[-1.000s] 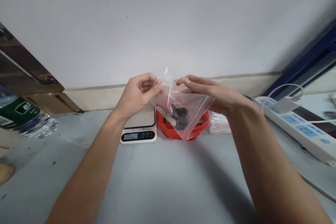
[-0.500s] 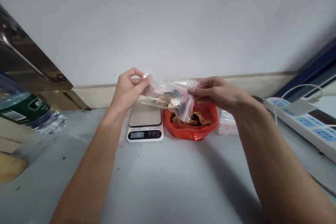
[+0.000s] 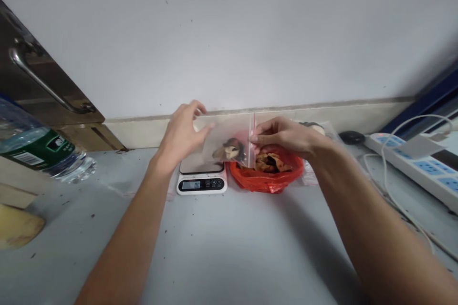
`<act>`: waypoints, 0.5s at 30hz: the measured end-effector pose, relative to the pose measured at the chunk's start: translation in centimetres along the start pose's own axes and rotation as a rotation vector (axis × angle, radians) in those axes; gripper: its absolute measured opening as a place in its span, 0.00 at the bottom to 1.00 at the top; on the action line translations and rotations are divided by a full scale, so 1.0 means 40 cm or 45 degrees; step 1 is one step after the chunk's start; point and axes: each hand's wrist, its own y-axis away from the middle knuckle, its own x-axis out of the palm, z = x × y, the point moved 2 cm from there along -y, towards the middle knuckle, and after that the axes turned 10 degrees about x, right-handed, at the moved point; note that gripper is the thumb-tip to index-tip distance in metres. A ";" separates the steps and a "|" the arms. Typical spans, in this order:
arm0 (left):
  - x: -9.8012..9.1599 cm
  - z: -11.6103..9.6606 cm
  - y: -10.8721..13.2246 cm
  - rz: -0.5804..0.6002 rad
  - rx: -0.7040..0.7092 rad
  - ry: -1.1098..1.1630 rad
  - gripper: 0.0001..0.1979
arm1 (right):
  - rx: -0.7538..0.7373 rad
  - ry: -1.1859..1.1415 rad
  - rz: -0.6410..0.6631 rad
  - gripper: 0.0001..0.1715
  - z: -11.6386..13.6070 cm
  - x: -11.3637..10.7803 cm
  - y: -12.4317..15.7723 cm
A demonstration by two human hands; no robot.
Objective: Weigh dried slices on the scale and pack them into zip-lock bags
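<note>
A clear zip-lock bag (image 3: 229,126) with a pink-red seal strip hangs in the air, dark and cream slice-like pieces (image 3: 231,150) lying in it. My right hand (image 3: 277,136) pinches the bag at its sealed end. Beside the bag's other end, my left hand (image 3: 184,131) has its fingers and thumb apart, apparently holding nothing. Below them stands a white digital kitchen scale (image 3: 202,185), its display reading about 0.0. Right of the scale, a red plastic bag (image 3: 263,183) stands open with brown dried pieces (image 3: 274,162) inside, partly covered by the right hand.
Another filled clear bag (image 3: 318,128) lies behind my right wrist. A power strip (image 3: 411,159) with white cables (image 3: 390,176) runs along the right. At left are a large water bottle (image 3: 43,152), a yellowish object (image 3: 21,226) and a metal door handle (image 3: 50,81). A wall (image 3: 250,33) rises behind.
My left hand has let go of the zip-lock bag and its fingers have spread. The bag now hangs flatter from my right hand, its seal strip upright. The view has shifted slightly.
</note>
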 end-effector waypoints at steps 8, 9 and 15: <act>0.045 -0.076 0.018 0.691 0.131 0.467 0.11 | -0.118 -0.052 0.041 0.20 -0.006 0.037 -0.019; 0.045 -0.075 0.019 0.720 0.119 0.478 0.11 | -0.117 -0.070 0.060 0.20 -0.007 0.042 -0.021; 0.039 -0.071 0.022 0.665 -0.109 0.417 0.09 | -0.130 -0.017 0.095 0.17 0.004 0.059 -0.014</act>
